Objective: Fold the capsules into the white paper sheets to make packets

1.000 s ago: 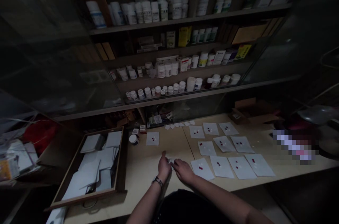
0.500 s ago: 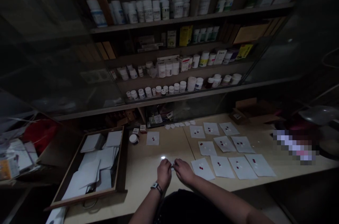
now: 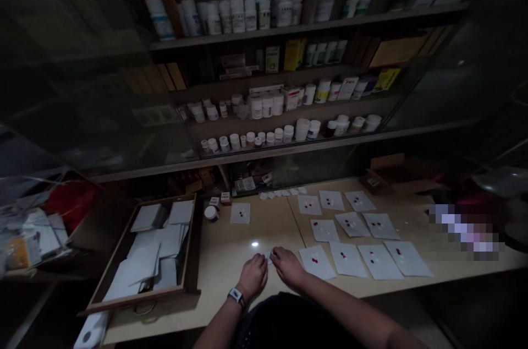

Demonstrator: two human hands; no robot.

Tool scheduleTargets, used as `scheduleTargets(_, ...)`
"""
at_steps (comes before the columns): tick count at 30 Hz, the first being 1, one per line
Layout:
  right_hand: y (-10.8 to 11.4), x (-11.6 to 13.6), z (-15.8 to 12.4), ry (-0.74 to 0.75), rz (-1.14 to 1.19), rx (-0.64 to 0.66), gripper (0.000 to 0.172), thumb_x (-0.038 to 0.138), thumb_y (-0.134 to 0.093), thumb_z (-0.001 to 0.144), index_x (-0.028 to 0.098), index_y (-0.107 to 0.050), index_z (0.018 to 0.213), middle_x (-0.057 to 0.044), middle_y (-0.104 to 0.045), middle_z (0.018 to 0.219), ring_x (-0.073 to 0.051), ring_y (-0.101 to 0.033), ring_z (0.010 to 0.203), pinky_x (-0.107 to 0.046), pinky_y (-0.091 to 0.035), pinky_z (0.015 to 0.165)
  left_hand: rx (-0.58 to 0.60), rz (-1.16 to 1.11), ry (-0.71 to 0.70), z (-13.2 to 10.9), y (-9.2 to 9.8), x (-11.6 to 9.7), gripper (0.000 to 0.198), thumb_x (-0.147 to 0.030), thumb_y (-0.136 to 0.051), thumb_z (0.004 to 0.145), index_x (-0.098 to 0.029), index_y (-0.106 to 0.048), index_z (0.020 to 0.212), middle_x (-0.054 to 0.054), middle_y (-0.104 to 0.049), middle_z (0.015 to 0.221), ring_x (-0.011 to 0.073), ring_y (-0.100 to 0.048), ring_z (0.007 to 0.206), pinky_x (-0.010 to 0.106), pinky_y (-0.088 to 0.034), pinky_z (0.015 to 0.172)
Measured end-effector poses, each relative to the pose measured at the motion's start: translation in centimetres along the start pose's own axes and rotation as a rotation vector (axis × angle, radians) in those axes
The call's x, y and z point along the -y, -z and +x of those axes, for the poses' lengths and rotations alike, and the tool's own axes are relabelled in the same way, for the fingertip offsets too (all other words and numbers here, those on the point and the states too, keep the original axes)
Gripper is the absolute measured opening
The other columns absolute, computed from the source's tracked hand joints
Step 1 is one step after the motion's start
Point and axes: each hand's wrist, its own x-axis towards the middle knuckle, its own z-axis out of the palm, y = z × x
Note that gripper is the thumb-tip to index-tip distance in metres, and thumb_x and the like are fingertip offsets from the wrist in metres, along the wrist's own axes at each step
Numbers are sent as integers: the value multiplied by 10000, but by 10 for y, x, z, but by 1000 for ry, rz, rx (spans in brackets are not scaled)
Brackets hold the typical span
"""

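Note:
My left hand (image 3: pixel 252 276) and my right hand (image 3: pixel 287 265) meet low over the wooden counter (image 3: pixel 231 261), fingers curled and pressed together on a small white folded paper (image 3: pixel 270 256) between them. A watch sits on my left wrist. To the right lie several white paper squares (image 3: pixel 315 261) in rows, each carrying small red and white pills. One more paper square with pills (image 3: pixel 240 213) lies alone further back, beside a small white-capped jar (image 3: pixel 210 213).
An open wooden drawer (image 3: pixel 190 250) at the left holds stacked white papers. Shelves behind glass carry several white medicine bottles (image 3: pixel 264 107) and boxes. A cardboard box (image 3: pixel 391 173) stands at the back right. Small folded packets (image 3: pixel 282 193) line the counter's back edge.
My left hand, raised with fingers up a second ago, has come down flat and closed against the right hand. The view has shifted slightly right.

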Motion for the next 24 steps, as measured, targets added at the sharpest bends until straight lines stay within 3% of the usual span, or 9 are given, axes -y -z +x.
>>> scheduleTargets(3,0,-3,-2,-41,71,-46,392,141,-441,850,188,-619,1196,-128,-615,1170,-246,-540,1062,-357,-427,891,14,6,-4,-3,-6,0,389,-129,-411,882,-165,-546,1245,144,-593,1264,272,-515,1220,384,-506,931)
scheduleTargets(6,-2,-3,-3,15,123,-97,467,176,-419,869,195,-542,1319,-128,-566,1324,-251,-483,1218,-416,-362,1031,34,-11,-22,-3,-12,2,520,-78,-396,838,-134,-468,1350,161,-513,1390,267,-434,1326,395,-475,1000)
scheduleTargets(10,-6,-2,-4,173,126,11,669,307,-477,860,173,-305,1493,-152,-329,1535,-287,-266,1416,-554,-130,1150,47,-22,-67,-3,-16,7,571,-60,-373,836,-109,-406,1405,158,-452,1449,238,-389,1364,377,-435,1055)
scheduleTargets(14,-10,-7,-10,154,96,67,709,391,-490,866,152,-284,1501,-175,-275,1551,-308,-224,1434,-596,-67,1142,85,16,-82,-4,-15,8,489,-76,-379,867,-95,-481,1345,167,-495,1411,256,-414,1347,390,-438,1052)
scheduleTargets(18,-12,-10,-11,75,74,-49,543,343,-446,909,182,-430,1428,-155,-403,1493,-302,-317,1382,-565,-127,1132,90,41,-81,-4,-13,4,431,-92,-388,883,-90,-534,1288,179,-500,1403,272,-408,1350,391,-446,1038)
scheduleTargets(21,-5,-6,4,-105,121,-154,395,208,-390,922,187,-599,1256,-128,-600,1283,-258,-501,1194,-441,-308,1052,98,57,-83,-6,-11,1,425,-107,-392,894,-96,-524,1298,177,-485,1416,279,-396,1356,401,-439,1038)
scheduleTargets(24,13,-2,29,-211,169,-134,321,133,-461,857,187,-687,1078,-103,-665,1094,-225,-565,1053,-322,-394,928,126,82,-78,-8,-9,-1,416,-141,-391,914,-94,-512,1309,186,-468,1426,296,-385,1358,432,-422,1042)
